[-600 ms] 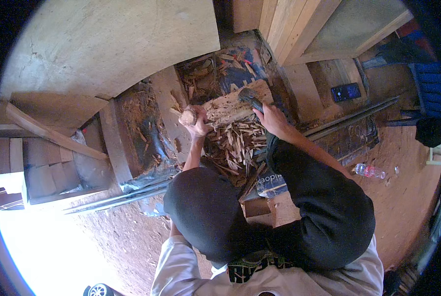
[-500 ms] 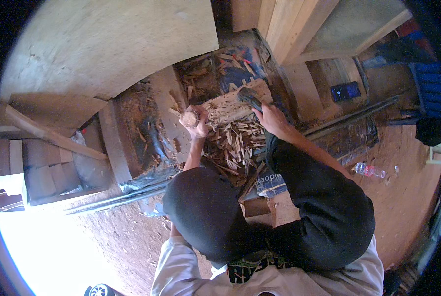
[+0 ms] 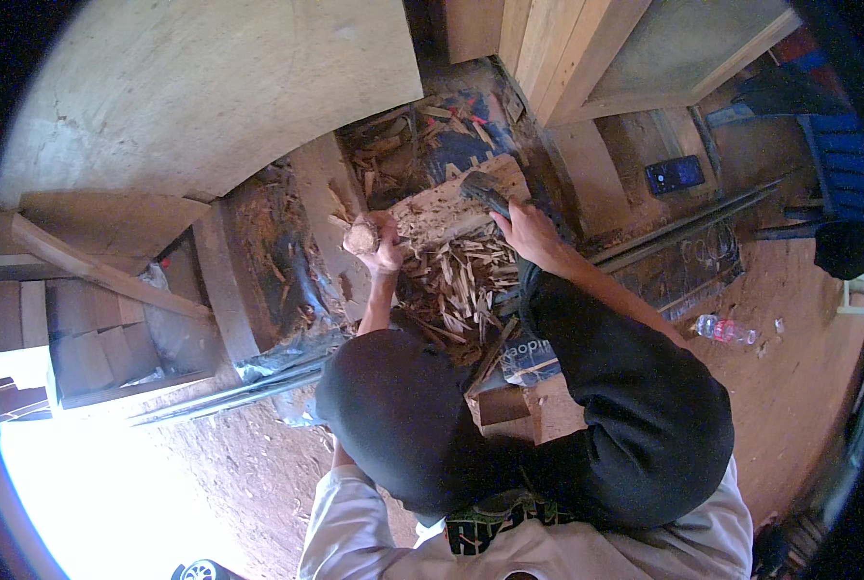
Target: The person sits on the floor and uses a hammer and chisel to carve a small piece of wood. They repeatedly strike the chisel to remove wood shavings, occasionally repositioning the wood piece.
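My left hand [image 3: 384, 251] is closed around a short pale piece of wood [image 3: 360, 235], seen end-on, at the left end of a rough, chipped board [image 3: 427, 215]. My right hand [image 3: 527, 234] is closed on a dark tool [image 3: 480, 187], whose far end lies on the board; its exact kind I cannot make out. A heap of split wood chips [image 3: 456, 288] lies just below the board, between my forearms. Dark-clothed knees [image 3: 393, 416] are beneath my arms.
A pale sheet panel [image 3: 219, 77] stands upper left, a wooden frame [image 3: 567, 68] upper right. A phone [image 3: 674, 174] lies on the right ledge, near long dark bars [image 3: 693, 222] and a blue chair [image 3: 828, 164]. A plastic bottle [image 3: 727, 331] lies on the floor. Wood offcuts [image 3: 99, 338] sit left.
My left hand and the wood piece in it have shifted slightly left. My right hand with the tool sits a little further left too. The whole view has moved slightly.
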Demonstrator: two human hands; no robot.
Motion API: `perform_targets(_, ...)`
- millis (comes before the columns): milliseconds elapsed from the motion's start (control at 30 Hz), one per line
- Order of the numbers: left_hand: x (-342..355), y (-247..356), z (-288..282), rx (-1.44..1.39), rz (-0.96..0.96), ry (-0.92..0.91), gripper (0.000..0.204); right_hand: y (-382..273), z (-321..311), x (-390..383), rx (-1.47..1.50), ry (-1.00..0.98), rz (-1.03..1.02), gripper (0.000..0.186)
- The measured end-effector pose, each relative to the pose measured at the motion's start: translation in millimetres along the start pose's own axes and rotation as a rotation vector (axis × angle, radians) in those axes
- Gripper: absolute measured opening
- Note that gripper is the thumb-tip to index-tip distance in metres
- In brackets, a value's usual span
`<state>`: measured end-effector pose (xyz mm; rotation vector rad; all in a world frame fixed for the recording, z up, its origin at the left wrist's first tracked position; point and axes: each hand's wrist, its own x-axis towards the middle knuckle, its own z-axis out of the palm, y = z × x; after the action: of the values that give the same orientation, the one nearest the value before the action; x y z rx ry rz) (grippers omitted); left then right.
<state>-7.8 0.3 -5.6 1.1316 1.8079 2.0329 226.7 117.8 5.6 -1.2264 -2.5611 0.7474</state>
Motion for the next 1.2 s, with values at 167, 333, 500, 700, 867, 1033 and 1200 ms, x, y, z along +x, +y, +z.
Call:
perform_targets(167, -2.6, 4.7, 1.2, -0.221, -0.101, 0.022, 0.013, -0.4, 1.1, -1.1, 0.007, 0.012, 0.011, 0.038)
perform_targets(333, -3.5, 6.3, 2.0, -0.118, -0.105, 0.025, 0.013, -1.5, 0.3, -1.6, 0.014, -0.046, 0.083, 0.04)
perform_targets(500, -5.9, 1.0, 3.4, -0.054, 0.057, -0.088, 0.012, 0.3, -2.4, 1.3, 0.044, -0.049, 0.109, 0.044)
perform_targets(700, -12.6, 0.0, 8.5, -0.009, -0.099, -0.012, 0.016, -7.8, -34.1, 15.8, 0.147, -0.15, 0.165, 0.05)
perform_targets(867, -5.5, 6.2, 7.8, 0.132, 0.091, -0.106, 0.02, -61.9, -99.1, 15.5, 0.441, -0.137, 0.076, 0.051)
perform_targets(1033, -0.8, 15.2, 6.2, 0.131, 0.075, -0.107, 0.02, -116.5, -157.1, 6.5, 0.596, 0.102, -0.335, 0.035)
perform_targets(1200, -1.7, 16.5, 6.8, 0.036, -0.002, -0.174, 0.02, -148.9, -140.8, 6.7, 0.318, 0.106, -0.578, 0.035)
